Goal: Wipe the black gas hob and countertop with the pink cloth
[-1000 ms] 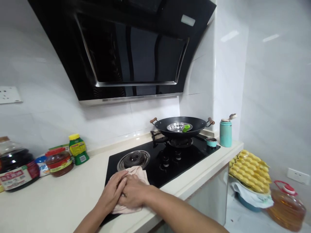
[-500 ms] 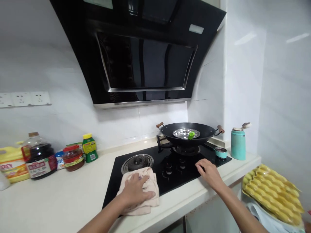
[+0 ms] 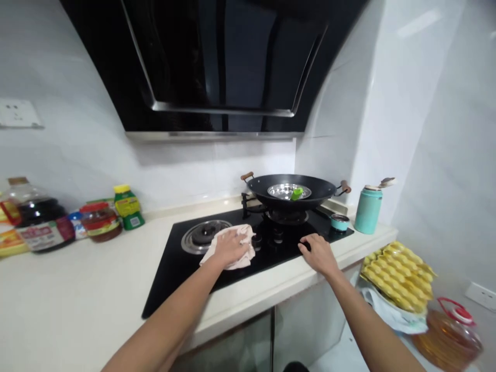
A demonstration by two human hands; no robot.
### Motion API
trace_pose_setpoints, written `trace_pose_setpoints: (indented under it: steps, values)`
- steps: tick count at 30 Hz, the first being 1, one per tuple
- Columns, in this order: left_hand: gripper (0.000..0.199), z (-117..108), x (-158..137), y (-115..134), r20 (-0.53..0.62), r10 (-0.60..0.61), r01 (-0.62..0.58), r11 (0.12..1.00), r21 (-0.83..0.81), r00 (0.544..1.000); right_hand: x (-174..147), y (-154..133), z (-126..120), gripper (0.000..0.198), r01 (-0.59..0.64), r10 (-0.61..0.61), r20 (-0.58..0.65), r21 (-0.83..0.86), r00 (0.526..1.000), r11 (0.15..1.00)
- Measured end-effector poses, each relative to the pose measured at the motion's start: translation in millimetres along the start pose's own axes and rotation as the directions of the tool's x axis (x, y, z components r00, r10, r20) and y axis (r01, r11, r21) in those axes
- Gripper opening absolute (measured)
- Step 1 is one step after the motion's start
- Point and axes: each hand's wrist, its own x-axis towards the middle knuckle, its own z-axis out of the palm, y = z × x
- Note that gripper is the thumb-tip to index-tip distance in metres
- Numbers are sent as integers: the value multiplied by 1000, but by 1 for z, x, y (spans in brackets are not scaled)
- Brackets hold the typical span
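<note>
My left hand (image 3: 231, 248) presses down on a pale pink cloth (image 3: 245, 262), which bunches around its fingers. The cloth lies on the black glass cooktop (image 3: 174, 276), just in front of the left burner (image 3: 199, 237) and beside the control knobs (image 3: 278, 236). My right hand (image 3: 318, 253) rests at the cooktop's front edge, with nothing in it. Its fingers are loosely bent and the thumb stands a little apart. Behind it, a black wok (image 3: 318, 192) sits on the right burner, holding a perforated metal dish (image 3: 279, 192) with a bright green object (image 3: 296, 194) on it.
A turquoise canister (image 3: 368, 211) and a small turquoise cup (image 3: 340, 222) stand at right. On the left counter are a dark sauce bottle (image 3: 42, 222), a red-lidded jar (image 3: 99, 223) and a green bottle (image 3: 128, 207). Yellow egg trays (image 3: 401, 276) and an oil jug (image 3: 449, 338) are lower right. A range hood (image 3: 232, 62) overhangs.
My left hand has pushed the cloth forward and right across the cooktop, toward the knobs. My right hand stays at the front edge. The view has tilted downward, bringing in the oil jug.
</note>
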Motion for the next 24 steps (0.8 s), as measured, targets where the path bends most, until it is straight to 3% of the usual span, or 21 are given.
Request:
trace_pose_setpoints:
  steps: [7, 10, 14, 17, 24]
  values:
    - [73, 0, -74, -6, 108, 49, -45, 998, -40, 993, -3, 7, 6, 32, 10, -10, 30, -4, 999, 1000]
    - [82, -6, -91, -18, 141, 66, -59, 997, -55, 988, -3, 11, 14, 34, 37, -37, 28, -27, 999, 999]
    - [94, -16, -88, -52, 109, -22, 29, 998, -58, 994, -2, 20, 26, 38, 37, -36, 38, -31, 999, 999]
    - [90, -24, -92, -83, 64, -122, 126, 991, -52, 990, -1, 26, 33, 39, 42, -42, 35, -19, 999, 999]
    - [82, -35, -137, -142, 7, -300, 300, 952, -56, 954, -2, 16, 21, 38, 24, -22, 55, -46, 998, 999]
